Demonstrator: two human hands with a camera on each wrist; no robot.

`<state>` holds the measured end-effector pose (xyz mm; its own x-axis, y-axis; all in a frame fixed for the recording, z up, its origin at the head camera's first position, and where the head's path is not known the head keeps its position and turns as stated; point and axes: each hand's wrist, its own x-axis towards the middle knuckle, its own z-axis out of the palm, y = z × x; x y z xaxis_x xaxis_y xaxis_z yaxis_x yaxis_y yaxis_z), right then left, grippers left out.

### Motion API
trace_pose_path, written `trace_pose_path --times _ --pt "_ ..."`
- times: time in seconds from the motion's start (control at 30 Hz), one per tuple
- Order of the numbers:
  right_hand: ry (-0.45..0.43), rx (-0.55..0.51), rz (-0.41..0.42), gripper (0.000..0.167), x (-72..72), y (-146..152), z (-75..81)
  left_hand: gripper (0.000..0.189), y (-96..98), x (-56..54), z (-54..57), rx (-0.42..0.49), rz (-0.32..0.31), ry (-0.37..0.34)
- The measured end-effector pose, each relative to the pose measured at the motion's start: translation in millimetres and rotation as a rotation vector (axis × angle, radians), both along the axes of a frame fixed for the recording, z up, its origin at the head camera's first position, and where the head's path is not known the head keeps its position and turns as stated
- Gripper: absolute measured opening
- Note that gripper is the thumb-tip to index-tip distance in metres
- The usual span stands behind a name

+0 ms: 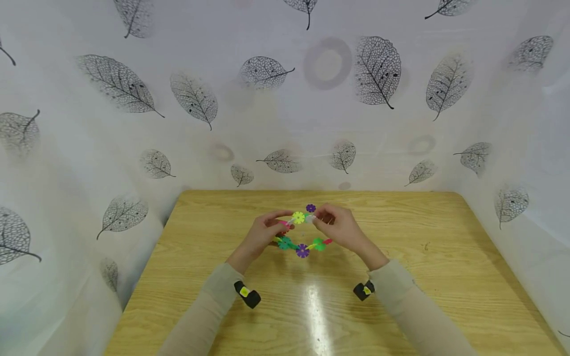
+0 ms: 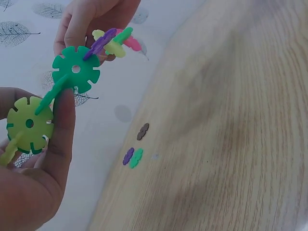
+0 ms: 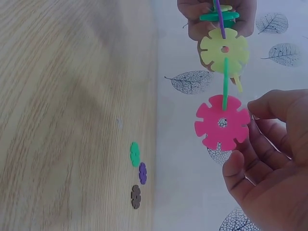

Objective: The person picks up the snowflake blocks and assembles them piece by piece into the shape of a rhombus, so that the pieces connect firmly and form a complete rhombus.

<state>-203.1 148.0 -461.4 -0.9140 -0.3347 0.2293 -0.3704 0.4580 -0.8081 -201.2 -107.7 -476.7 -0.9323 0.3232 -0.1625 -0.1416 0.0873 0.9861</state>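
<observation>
A chain of notched plastic snowflake discs (image 1: 302,250) in several colours hangs in a curve between both hands. My left hand (image 1: 263,232) grips its left part; in the left wrist view the fingers lie against a yellow disc (image 2: 30,124) and a teal disc (image 2: 76,69). With thumb and fingertips my right hand (image 1: 340,226) pinches the rim of a pink disc (image 3: 222,122), seen in the right wrist view. A green disc edge-on (image 3: 225,83) links that pink disc to a pale yellow one (image 3: 224,49). The far end is partly hidden behind the fingers.
Loose green (image 3: 135,154), purple (image 3: 143,173) and brown (image 3: 136,197) discs lie on the wooden table (image 1: 401,306), toward its far edge. A white curtain (image 1: 285,118) printed with leaves surrounds the table at the back and sides.
</observation>
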Motion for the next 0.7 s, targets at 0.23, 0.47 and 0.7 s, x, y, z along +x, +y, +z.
trace_pose_path --times 0.23,0.47,0.7 --pt "0.006 0.004 -0.002 0.005 -0.5 -0.5 -2.3 0.043 0.8 0.9 -0.2 0.003 -0.002 0.005" --pt "0.014 0.013 0.006 0.007 -0.4 0.0 -3.7 0.043 3.3 0.8 -0.1 0.011 0.008 -0.004" --pt "0.035 0.02 0.009 0.005 0.2 0.3 -3.0 0.046 5.8 0.4 0.9 0.007 -0.005 -0.01"
